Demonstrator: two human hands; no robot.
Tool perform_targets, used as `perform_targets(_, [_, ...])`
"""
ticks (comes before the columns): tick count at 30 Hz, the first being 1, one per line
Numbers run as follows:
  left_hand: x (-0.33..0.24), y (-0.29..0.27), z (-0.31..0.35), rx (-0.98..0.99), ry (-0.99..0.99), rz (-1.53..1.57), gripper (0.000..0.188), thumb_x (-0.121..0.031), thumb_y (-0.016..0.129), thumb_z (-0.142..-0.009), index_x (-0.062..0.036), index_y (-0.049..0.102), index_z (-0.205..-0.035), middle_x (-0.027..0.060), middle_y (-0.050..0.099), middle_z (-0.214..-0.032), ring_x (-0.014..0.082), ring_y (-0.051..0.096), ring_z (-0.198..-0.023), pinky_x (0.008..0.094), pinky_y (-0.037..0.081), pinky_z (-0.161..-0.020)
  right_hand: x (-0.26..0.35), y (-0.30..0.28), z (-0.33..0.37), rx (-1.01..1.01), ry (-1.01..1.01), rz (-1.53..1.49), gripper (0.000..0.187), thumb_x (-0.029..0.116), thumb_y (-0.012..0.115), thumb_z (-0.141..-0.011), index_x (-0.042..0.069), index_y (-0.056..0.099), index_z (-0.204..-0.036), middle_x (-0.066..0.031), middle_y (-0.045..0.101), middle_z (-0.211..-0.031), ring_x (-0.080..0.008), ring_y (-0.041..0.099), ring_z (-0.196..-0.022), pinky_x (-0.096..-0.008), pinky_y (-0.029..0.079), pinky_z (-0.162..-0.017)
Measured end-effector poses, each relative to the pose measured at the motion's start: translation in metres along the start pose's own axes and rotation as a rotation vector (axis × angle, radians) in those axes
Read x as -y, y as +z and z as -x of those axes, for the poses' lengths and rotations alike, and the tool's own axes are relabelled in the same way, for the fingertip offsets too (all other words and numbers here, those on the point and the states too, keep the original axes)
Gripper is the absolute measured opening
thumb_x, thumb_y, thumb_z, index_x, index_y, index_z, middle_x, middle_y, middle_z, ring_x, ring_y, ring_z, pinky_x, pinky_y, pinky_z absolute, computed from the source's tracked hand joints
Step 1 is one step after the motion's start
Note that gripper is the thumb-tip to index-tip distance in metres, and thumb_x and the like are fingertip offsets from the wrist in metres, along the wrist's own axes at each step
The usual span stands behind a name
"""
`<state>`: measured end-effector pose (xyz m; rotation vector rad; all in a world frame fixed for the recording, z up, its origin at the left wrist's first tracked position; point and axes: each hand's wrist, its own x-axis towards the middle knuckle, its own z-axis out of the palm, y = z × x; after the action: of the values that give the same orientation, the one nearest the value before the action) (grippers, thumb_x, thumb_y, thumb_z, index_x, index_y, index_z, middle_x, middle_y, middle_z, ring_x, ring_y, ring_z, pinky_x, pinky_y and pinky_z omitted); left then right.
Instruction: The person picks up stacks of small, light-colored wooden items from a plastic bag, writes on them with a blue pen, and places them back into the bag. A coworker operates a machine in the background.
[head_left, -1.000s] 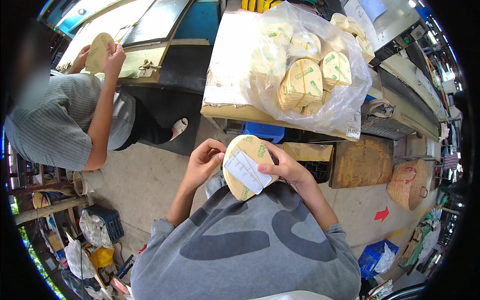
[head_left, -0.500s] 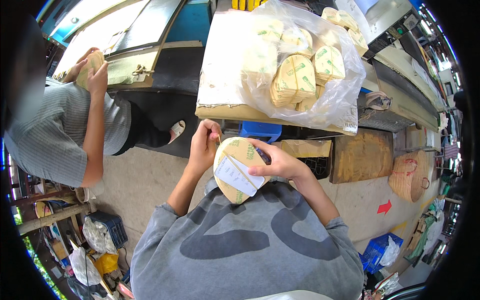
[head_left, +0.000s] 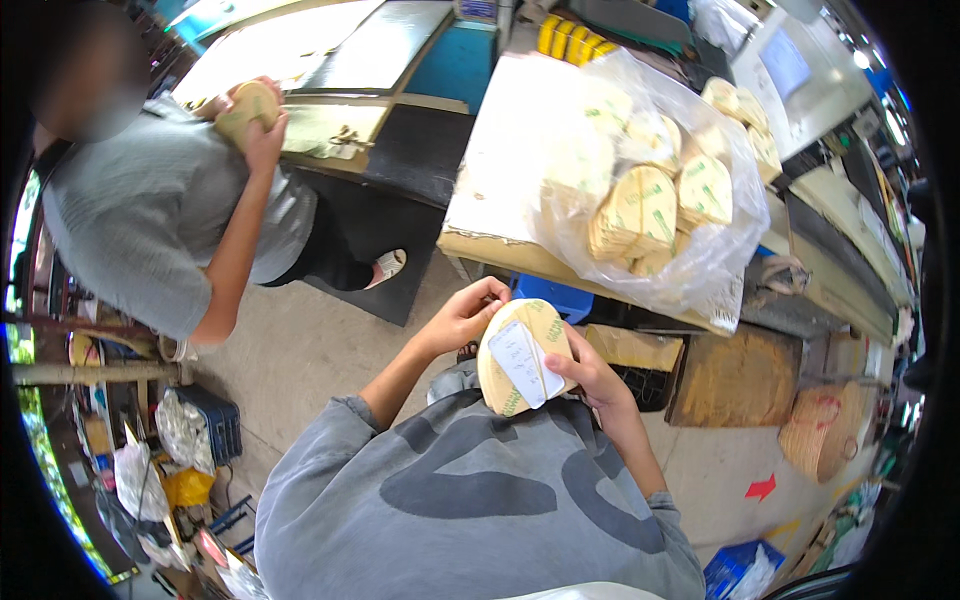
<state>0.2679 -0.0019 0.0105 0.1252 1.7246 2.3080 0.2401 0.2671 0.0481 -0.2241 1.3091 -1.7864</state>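
My right hand grips the side of a stack of rounded cream board pieces, its thumb pressed on top. A white paper label with handwriting lies on the stack, and a thin rubber band crosses it. My left hand is pinched closed at the stack's upper left edge; the band's end at those fingertips is hard to make out. The stack is held in front of my chest, off the table. On the table ahead, a clear plastic bag holds several similar banded stacks.
A white-topped table stands ahead, with a blue bin beneath it. At left, a co-worker holds a similar cream piece by another bench. Brown boards and a woven basket stand at right.
The view has shifted, so the scene sits lower and farther right. My left hand has come closer to the stack's edge; the band stretched from it before no longer shows pulled out.
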Motion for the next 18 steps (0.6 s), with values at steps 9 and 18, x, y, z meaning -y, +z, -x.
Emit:
perform_targets(9, [0.014, 0.026, 0.006, -0.261, 0.089, 0.145, 0.029, -0.029, 0.045, -0.114, -0.0074, 0.057, -0.100, -0.0040, 0.055, -0.091, 0.0034, 0.050, -0.086, 0.0222, 0.044, -0.074, 0.012, 0.008, -0.007, 0.044, 0.076, 0.017, 0.080, 0.033, 0.078, -0.091, 0.000, 0.041, -0.154, -0.0142, 0.053, -0.148, -0.0237, 0.047, -0.139, -0.0370, 0.034, -0.118])
perform_targets(18, [0.015, 0.026, 0.009, -0.508, 0.153, 0.019, 0.028, -0.024, 0.048, -0.113, -0.0081, 0.057, -0.092, -0.0034, 0.052, -0.082, 0.0050, 0.048, -0.076, 0.0233, 0.041, -0.067, 0.011, 0.004, -0.020, 0.070, 0.093, 0.040, 0.078, 0.035, 0.078, -0.092, 0.000, 0.043, -0.153, -0.0124, 0.056, -0.144, -0.0220, 0.052, -0.134, -0.0361, 0.039, -0.114])
